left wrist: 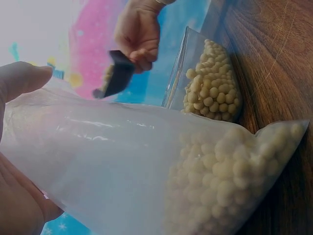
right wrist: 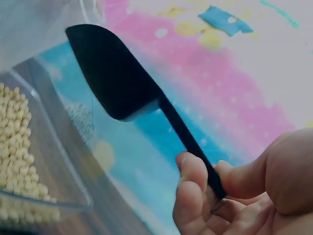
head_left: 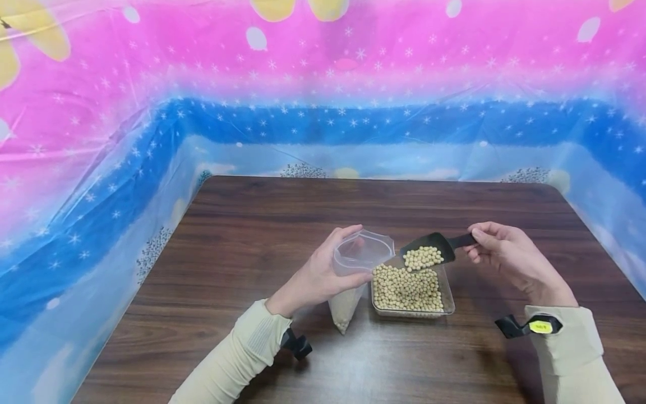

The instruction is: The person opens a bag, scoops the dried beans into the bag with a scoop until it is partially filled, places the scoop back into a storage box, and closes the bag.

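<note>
Currently I see black scoop [head_left: 446,248] bearing small heap of pale round beans [head_left: 423,258], just beside mouth of translucent bag [left wrist: 107,142], above clear bean-filled tray [head_left: 449,294]. Bag's pointed lower end full. Right forearm slants up and inward; right hand [head_left: 512,255] pinches scoop handle, thumb against fingers. Left hand [head_left: 325,269] grips bag rim, thumb and fingers well spread.

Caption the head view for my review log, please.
Left hand holds open a plastic bag; right hand grips a black scoop carrying pale beans.
</note>
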Motion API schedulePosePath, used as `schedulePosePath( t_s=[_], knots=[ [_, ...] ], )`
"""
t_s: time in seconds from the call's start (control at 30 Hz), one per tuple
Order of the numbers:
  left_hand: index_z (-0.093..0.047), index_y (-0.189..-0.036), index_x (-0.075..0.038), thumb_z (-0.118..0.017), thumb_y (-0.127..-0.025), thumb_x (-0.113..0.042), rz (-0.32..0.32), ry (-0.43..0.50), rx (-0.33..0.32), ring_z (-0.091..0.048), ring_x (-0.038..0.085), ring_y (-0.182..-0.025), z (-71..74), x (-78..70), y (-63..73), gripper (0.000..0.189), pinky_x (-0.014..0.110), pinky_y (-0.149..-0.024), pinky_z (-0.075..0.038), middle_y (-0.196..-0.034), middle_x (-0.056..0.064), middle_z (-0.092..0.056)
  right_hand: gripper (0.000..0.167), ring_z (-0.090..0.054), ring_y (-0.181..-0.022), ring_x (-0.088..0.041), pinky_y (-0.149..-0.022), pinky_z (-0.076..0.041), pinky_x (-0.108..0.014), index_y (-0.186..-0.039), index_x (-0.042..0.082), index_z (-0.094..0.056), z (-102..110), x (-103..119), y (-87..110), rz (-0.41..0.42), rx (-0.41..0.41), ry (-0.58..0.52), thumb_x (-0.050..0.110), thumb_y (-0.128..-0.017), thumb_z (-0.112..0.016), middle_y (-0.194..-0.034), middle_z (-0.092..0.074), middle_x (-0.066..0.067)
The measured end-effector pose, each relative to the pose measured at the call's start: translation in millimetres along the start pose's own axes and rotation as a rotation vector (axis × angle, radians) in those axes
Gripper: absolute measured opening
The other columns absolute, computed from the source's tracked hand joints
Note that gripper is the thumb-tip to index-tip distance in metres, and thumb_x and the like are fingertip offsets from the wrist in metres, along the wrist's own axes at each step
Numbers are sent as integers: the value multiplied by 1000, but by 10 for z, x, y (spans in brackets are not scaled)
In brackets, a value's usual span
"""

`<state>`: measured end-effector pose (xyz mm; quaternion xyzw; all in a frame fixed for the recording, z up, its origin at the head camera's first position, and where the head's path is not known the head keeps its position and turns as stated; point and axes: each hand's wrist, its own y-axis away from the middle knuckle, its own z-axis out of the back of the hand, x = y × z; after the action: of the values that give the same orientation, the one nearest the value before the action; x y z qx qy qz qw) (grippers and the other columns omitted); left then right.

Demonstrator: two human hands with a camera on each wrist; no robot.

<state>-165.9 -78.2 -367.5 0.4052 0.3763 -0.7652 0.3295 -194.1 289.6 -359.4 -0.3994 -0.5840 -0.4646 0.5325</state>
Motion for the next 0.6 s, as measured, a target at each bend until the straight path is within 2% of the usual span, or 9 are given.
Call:
schedulePosePath(
  t_s=[0.27,0.37,0.5,0.6],
  knots=[
    [-36,-146,-17,-81,-81,-19,-44,-19,-8,-58,15,-108,-4,16,-7,79,30,-90,-52,-127,5,-53,12,-69,-74,-16,-69,-58,-27,-108,0,-57,-134,197,118,188,11,-273,9,-99,-55,-85,-70,-10],
    [-36,-146,-17,-81,-81,-19,-44,-5,-5,-58,17,-109,-1,8,-9,78,31,-90,-52,-127,6,-52,11,-69,-75,-17,-70,-58,-27,-107,0,-59,-246,260,154,266,12,-339,5,-99,-54,-85,-70,-11],
    [-36,-146,-17,-80,-82,-19,-29,4,2,-58,18,-110,-3,1,-7,78,31,-91,-52,-127,6,-52,11,-70,-76,-19,-71,-58,-28,-108,0,-58,-427,321,201,335,-11,-390,2,-98,-53,-84,-71,-14],
    [-35,-147,-17,-80,-82,-19,-22,-1,2,-58,17,-109,-8,4,-4,78,31,-91,-52,-128,5,-52,12,-71,-76,-19,-72,-58,-29,-109,-1,-58,-555,354,239,374,-57,-367,2,-97,-55,-84,-72,-15]
  ],
)
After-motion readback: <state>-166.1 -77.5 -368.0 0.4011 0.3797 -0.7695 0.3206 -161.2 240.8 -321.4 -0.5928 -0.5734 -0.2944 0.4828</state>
